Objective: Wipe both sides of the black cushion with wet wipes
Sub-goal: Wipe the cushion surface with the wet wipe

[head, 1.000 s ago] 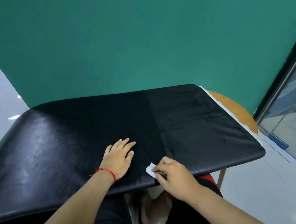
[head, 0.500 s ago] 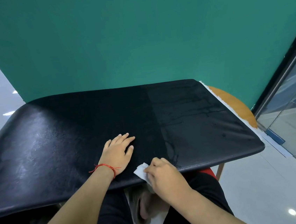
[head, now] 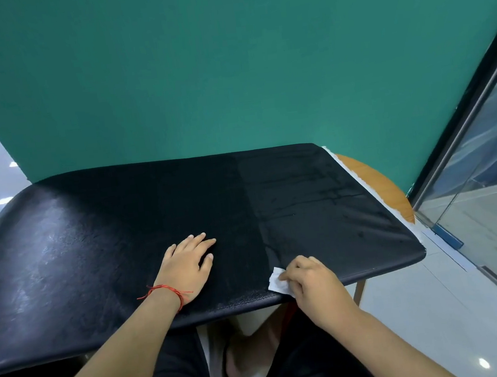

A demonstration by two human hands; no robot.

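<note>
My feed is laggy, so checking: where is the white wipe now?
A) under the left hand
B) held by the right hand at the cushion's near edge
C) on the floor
B: the right hand holds the wipe on the cushion by its near edge; the left hand rests flat, away from it.

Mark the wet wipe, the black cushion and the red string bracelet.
wet wipe (head: 276,281), head view, exposed white corner.
black cushion (head: 117,233), head view, bare top surface.
red string bracelet (head: 165,287), head view, strand across the left wrist.
</note>
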